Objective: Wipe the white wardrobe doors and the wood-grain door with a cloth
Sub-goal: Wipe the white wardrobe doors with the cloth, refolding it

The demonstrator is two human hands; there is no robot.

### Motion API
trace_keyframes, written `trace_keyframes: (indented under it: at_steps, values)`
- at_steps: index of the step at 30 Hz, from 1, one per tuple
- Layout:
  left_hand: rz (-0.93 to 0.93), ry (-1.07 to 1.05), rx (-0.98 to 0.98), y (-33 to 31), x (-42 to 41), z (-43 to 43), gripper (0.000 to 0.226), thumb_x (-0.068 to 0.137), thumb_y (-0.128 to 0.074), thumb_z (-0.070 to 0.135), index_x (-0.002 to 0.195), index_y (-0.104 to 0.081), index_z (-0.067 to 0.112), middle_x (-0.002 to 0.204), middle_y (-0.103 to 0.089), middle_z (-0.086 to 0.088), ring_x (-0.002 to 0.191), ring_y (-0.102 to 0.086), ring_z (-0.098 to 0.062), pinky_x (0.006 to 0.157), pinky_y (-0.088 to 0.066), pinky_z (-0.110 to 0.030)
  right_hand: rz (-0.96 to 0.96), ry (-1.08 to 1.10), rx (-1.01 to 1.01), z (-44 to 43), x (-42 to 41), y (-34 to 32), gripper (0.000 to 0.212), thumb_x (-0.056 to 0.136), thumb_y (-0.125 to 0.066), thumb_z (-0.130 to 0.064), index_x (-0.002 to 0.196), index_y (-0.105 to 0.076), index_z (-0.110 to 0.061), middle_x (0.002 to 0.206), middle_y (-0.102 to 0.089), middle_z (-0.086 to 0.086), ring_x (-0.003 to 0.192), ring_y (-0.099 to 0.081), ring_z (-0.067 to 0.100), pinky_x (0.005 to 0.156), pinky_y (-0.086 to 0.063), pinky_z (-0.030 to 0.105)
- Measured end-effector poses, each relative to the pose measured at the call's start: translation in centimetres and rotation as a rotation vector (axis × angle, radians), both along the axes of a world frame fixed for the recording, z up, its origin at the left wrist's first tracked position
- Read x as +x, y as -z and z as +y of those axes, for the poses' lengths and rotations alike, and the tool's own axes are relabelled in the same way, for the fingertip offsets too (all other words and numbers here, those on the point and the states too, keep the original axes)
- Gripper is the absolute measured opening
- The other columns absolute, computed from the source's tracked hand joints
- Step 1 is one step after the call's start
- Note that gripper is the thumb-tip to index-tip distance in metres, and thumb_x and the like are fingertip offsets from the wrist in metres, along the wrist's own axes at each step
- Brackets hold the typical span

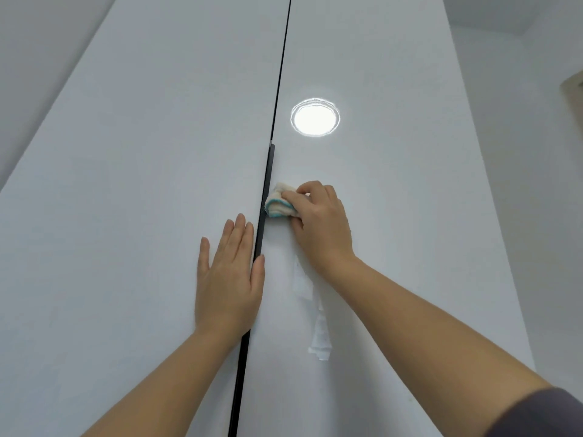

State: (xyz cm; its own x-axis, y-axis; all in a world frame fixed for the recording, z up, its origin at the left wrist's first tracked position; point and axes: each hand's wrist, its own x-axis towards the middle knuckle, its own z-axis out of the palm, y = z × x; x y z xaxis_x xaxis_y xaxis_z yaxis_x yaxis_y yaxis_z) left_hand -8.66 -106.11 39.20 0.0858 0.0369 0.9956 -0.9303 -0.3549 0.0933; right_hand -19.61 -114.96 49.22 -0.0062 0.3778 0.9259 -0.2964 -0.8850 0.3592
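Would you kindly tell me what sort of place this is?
Probably a bedroom in a home: tall white wardrobe doors meet at a black handle strip, a round light reflects in the right door, and the right hand wipes it with a cloth.

You have free door panel [394, 190] toward the upper right; the black handle strip [267, 184] and your left hand [228, 279] block centre-left.

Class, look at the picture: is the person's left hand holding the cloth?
No, the left hand lies flat on the left wardrobe door while the right hand grips the cloth.
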Motion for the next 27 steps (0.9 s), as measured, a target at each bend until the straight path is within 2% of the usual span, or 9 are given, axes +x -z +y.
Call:
trace_keyframes:
  at_steps: [3, 7, 13, 18, 27]
  values:
    - [0.0, 0.026, -0.012, 0.1, 0.2, 0.0, 0.061, 0.096, -0.014, 0.043, 0.152, -0.024, 0.019, 0.16, -0.014, 0.01, 0.147, -0.002, -0.001, 0.12, 0.005, -0.034, -0.007, 0.012, 0.037, -0.8, -1.4, -1.3, 0.037, 0.078, -0.057, -0.001, 0.109, -0.07, -0.015, 0.102, -0.06, 0.011, 0.09, -0.053, 0.035, 0.072, -0.045, 0.04]
    - [-0.011, 0.065, -0.024, 0.1, 0.2, -0.1, 0.06, 0.096, -0.016, 0.044, 0.151, -0.027, 0.022, 0.159, -0.013, 0.013, 0.146, -0.001, 0.002, 0.12, 0.007, -0.031, -0.116, 0.015, 0.22, -3.8, -5.6, -3.5, 0.044, 0.085, -0.053, -0.005, 0.123, -0.064, -0.024, 0.109, -0.056, 0.01, 0.101, -0.048, 0.032, 0.083, -0.044, 0.041]
    - [-0.025, 0.091, -0.034, 0.3, 0.0, 0.0, 0.06, 0.095, -0.015, 0.045, 0.15, -0.031, 0.024, 0.159, -0.015, 0.013, 0.146, -0.002, 0.003, 0.12, 0.006, -0.032, -0.3, 0.058, 0.43, -9.3, -12.3, -3.9, 0.041, 0.091, -0.047, -0.005, 0.129, -0.06, -0.015, 0.116, -0.052, 0.011, 0.111, -0.044, 0.031, 0.093, -0.043, 0.041]
    - [-0.026, 0.084, -0.036, 0.2, 0.1, -0.1, 0.061, 0.095, -0.015, 0.044, 0.15, -0.032, 0.024, 0.159, -0.016, 0.012, 0.146, -0.002, 0.002, 0.12, 0.006, -0.033, -0.449, 0.078, 0.579, -11.8, -15.6, -2.9, 0.039, 0.091, -0.046, -0.005, 0.127, -0.06, -0.011, 0.118, -0.049, 0.019, 0.112, -0.043, 0.036, 0.091, -0.041, 0.042]
    - [-0.034, 0.059, -0.018, 0.3, 0.0, 0.0, 0.06, 0.096, -0.013, 0.042, 0.15, -0.031, 0.022, 0.16, -0.017, 0.007, 0.147, -0.004, -0.003, 0.121, 0.005, -0.036, -0.629, 0.062, 0.833, -11.9, -16.2, -0.2, 0.045, 0.09, -0.042, -0.002, 0.131, -0.054, -0.016, 0.125, -0.045, 0.016, 0.116, -0.04, 0.035, 0.095, -0.034, 0.042]
